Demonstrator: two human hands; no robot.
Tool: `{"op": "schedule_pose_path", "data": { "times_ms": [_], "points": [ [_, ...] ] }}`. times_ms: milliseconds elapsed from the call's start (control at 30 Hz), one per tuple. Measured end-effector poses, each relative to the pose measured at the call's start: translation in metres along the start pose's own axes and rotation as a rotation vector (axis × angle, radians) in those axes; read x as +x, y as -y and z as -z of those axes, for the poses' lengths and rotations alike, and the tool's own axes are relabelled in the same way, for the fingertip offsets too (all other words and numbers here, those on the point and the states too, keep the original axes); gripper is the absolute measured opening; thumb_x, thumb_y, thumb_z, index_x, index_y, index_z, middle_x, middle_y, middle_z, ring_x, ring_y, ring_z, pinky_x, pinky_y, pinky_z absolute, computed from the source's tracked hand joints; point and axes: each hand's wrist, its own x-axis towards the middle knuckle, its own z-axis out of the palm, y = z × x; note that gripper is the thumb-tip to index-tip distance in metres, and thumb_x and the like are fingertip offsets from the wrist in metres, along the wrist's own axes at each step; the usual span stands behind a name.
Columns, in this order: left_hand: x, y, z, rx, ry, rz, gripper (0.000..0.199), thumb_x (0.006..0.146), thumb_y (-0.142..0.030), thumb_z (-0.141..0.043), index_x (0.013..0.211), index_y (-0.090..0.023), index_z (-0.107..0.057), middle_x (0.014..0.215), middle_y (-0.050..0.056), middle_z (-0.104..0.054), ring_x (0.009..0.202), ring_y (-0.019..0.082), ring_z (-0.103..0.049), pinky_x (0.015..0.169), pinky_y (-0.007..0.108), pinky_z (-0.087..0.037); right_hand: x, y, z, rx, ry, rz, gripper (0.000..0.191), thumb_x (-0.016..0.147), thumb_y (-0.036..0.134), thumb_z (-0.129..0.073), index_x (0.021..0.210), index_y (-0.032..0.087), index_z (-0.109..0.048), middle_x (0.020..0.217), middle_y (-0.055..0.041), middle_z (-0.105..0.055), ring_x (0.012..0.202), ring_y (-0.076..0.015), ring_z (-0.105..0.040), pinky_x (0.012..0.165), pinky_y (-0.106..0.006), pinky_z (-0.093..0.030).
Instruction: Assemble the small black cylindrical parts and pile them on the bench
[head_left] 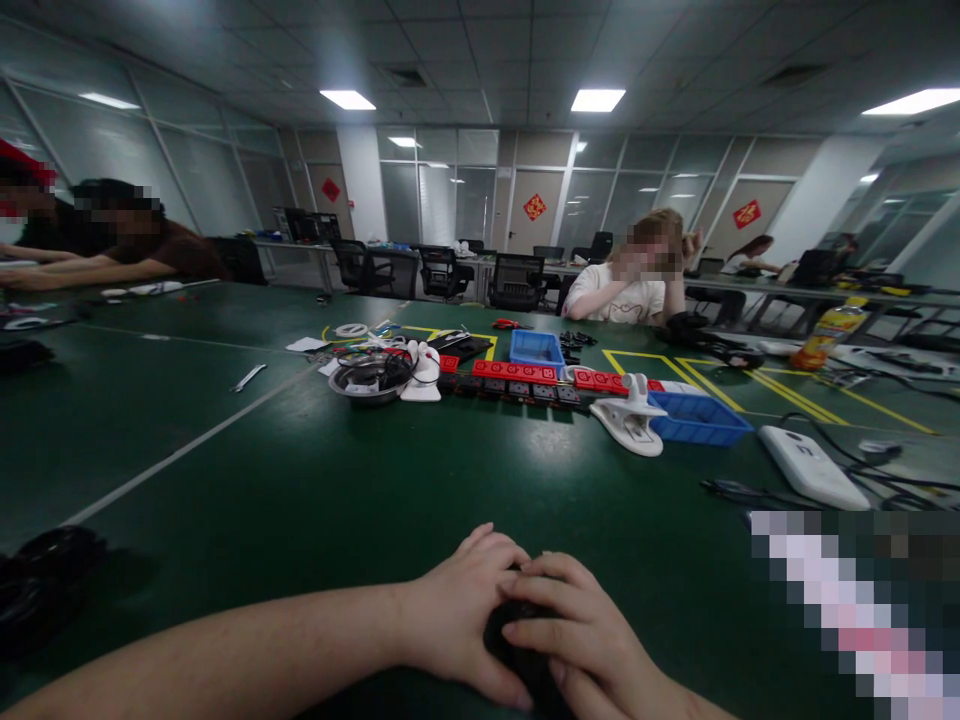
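Observation:
Low in the head view, both of my hands meet around a smooth, rounded black object (517, 625). Its kind cannot be made out, since my fingers hide much of it. My left hand (461, 605) curls along its left side, the thumb low and the fingers at the top. From the right, my right hand (596, 630) lays its fingers across the object, the fingertips touching my left hand. The green tabletop (360, 510) spreads around them.
Ahead lie a metal bowl (375, 385) of wires, red socket blocks (514, 371), white clip bases (630, 425) and blue bins (697, 418). A white power bank-like box (814, 467) with cables is at right, black coils (52, 570) at left. A person (626, 285) sits opposite.

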Motion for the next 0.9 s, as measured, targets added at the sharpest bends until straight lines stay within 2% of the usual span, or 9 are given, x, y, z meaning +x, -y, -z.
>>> {"op": "schedule_pose_path", "data": {
  "times_ms": [100,233,300,433,667,900],
  "points": [
    [-0.001,-0.002,-0.002,-0.003,-0.016,-0.001,0.076,0.056,-0.054,-0.071,0.121,-0.026,-0.043,0.113,0.005,-0.049,0.105,0.026,-0.045,0.103,0.054,-0.018,-0.005,-0.003,-0.004,-0.016,-0.017,-0.041,0.036,0.085,0.029,-0.045,0.12,0.021,-0.048,0.117,-0.0093,-0.054,0.111,-0.0238,-0.047,0.093,-0.041,-0.04],
    [-0.001,-0.007,-0.011,0.053,-0.127,0.095,0.072,0.047,-0.06,-0.072,0.104,-0.021,-0.05,0.097,0.004,-0.052,0.089,0.023,-0.049,0.088,0.044,-0.036,-0.007,-0.005,-0.009,0.014,-0.054,-0.109,0.041,0.087,0.041,-0.043,0.122,0.021,-0.045,0.112,-0.011,-0.052,0.104,-0.024,-0.049,0.085,-0.039,-0.044],
    [-0.001,-0.01,-0.016,0.08,-0.154,0.142,0.068,0.048,-0.062,-0.07,0.098,-0.019,-0.049,0.093,0.003,-0.052,0.084,0.022,-0.05,0.081,0.04,-0.039,-0.007,-0.005,-0.011,0.008,-0.071,-0.133,0.041,0.086,0.044,-0.044,0.119,0.02,-0.047,0.107,-0.0108,-0.052,0.098,-0.0233,-0.051,0.082,-0.038,-0.045],
    [0.0,-0.016,-0.018,0.143,-0.122,0.209,0.06,0.049,-0.063,-0.068,0.083,-0.018,-0.048,0.084,0.001,-0.053,0.076,0.02,-0.05,0.073,0.037,-0.04,-0.006,-0.004,-0.015,-0.013,-0.081,-0.158,0.039,0.084,0.049,-0.045,0.108,0.02,-0.052,0.095,-0.0085,-0.053,0.086,-0.021,-0.053,0.075,-0.035,-0.046],
    [0.003,-0.017,-0.012,0.183,-0.074,0.229,0.043,0.056,-0.052,-0.069,0.07,-0.018,-0.047,0.073,-0.001,-0.052,0.069,0.017,-0.05,0.067,0.032,-0.039,-0.003,-0.003,-0.016,-0.055,-0.032,-0.169,0.021,0.08,0.031,-0.051,0.097,0.019,-0.053,0.09,-0.0066,-0.053,0.083,-0.0196,-0.05,0.072,-0.034,-0.045],
    [0.006,-0.005,-0.011,0.138,-0.006,0.083,0.038,0.057,-0.044,-0.072,0.075,-0.018,-0.051,0.075,-0.003,-0.054,0.073,0.015,-0.052,0.069,0.027,-0.038,0.004,0.002,-0.004,0.011,0.022,-0.11,0.024,0.076,0.014,-0.045,0.097,0.021,-0.055,0.093,-0.0049,-0.058,0.088,-0.0188,-0.051,0.076,-0.034,-0.045]
  ]
}}
